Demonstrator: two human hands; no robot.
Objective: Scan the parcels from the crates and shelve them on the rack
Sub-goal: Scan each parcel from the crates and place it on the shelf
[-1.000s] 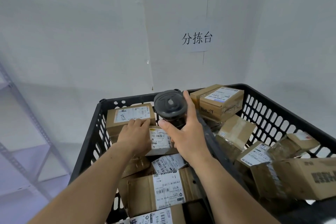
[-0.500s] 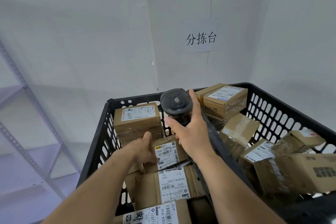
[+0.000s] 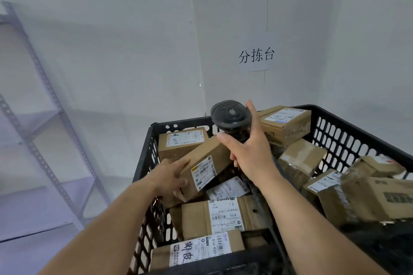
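Left hand (image 3: 172,177) grips one end of a small parcel (image 3: 206,168), now raised and tilted above the other boxes in the black crate (image 3: 348,138); a second earlier it lay flat under the palm. Right hand (image 3: 250,149) is wrapped round the black scanner (image 3: 230,118), just above the parcel's upper end. Rack (image 3: 44,105) stands left.

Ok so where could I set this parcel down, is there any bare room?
The rack shelves at left, between the perforated uprights and the wall, show bare. The crate is crowded with boxes. The left hand grips the parcel; the right hand holds the scanner.
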